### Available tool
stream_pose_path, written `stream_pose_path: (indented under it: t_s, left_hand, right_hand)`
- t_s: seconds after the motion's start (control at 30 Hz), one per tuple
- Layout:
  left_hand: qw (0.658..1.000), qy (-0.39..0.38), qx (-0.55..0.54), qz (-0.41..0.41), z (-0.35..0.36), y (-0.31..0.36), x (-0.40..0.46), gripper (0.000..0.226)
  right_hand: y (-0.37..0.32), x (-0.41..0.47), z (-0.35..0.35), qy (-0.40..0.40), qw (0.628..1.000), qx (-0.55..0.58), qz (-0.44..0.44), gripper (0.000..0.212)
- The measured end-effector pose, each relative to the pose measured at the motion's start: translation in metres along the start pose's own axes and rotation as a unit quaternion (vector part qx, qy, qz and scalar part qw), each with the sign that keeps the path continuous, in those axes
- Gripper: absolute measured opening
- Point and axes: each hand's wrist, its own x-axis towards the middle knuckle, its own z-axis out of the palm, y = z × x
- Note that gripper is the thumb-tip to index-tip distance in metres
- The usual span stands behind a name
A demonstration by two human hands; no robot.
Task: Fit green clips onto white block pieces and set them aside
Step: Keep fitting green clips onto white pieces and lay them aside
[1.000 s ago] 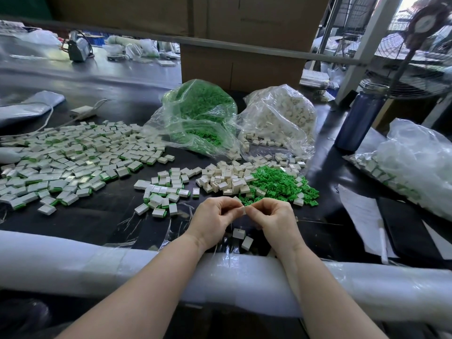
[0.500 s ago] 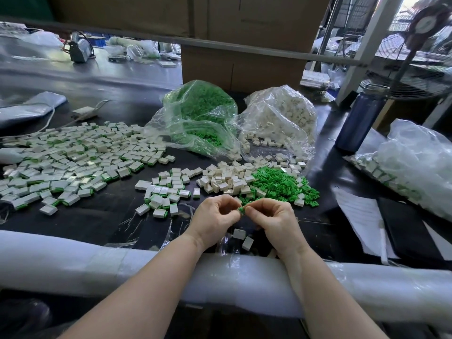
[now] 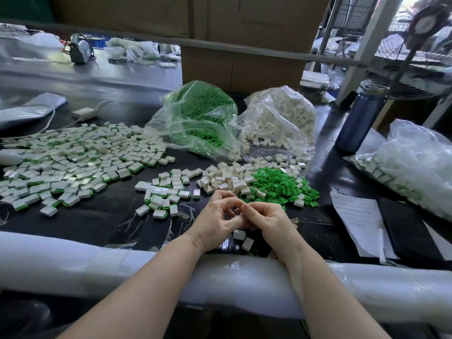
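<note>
I see the left hand (image 3: 215, 220) and right hand (image 3: 266, 220) meeting fingertip to fingertip just above the worktop (image 3: 97, 216) edge. Both have curled fingers, but whatever lies between them is hidden, so I cannot tell what either grip has hold of. Two loose white blocks (image 3: 243, 238) lie on the worktop directly under the hands, at 6 o'clock from the fingertips. At 12 o'clock sits a heap of bare white block pieces (image 3: 225, 178), and touching it at 1 o'clock a heap of green clips (image 3: 278, 184). At 10 o'clock I see a small cluster of finished blocks (image 3: 166, 192) with green edges, and farther toward 9 o'clock a broad spread of finished pieces (image 3: 63, 165). Beyond the heaps stand a clear bag of green clips (image 3: 200, 118) at 12 o'clock and a clear bag of white blocks (image 3: 281, 118) just beside it. A blue bottle (image 3: 357, 121) stands at 2 o'clock; paper sheets (image 3: 359, 221) lie at 3 o'clock. A padded white rail (image 3: 73, 263) runs under both forearms.
</note>
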Motion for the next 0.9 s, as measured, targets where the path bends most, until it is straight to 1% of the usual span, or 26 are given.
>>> stream_pose_path:
  t_s: [0.07, 0.13, 0.6, 0.77, 0.9]
  left_hand:
    - [1.000, -0.007, 0.009, 0.002, 0.0003, -0.0019, 0.0007, 0.024]
    - [1.000, -0.012, 0.020, 0.004, 0.0004, -0.0038, 0.0015, 0.025]
    - [0.996, -0.037, 0.082, 0.008, 0.0009, -0.0069, 0.0024, 0.027]
    - [0.994, -0.039, 0.103, 0.001, 0.0013, -0.0038, 0.0006, 0.016]
    - [0.993, -0.042, 0.112, 0.002, 0.0012, -0.0054, 0.0009, 0.018]
  right_hand:
    - [0.0005, 0.0003, -0.0009, 0.001, 1.000, 0.004, 0.002, 0.016]
    - [0.0007, 0.0004, -0.0011, -0.003, 1.000, 0.005, 0.006, 0.013]
    - [-0.0032, -0.0024, 0.0008, 0.035, 0.999, 0.035, 0.020, 0.014]
    - [-0.0035, -0.0031, 0.0006, 0.041, 0.999, 0.025, 0.022, 0.014]
    - [-0.0051, -0.0033, 0.0016, 0.039, 0.999, 0.023, 0.024, 0.017]
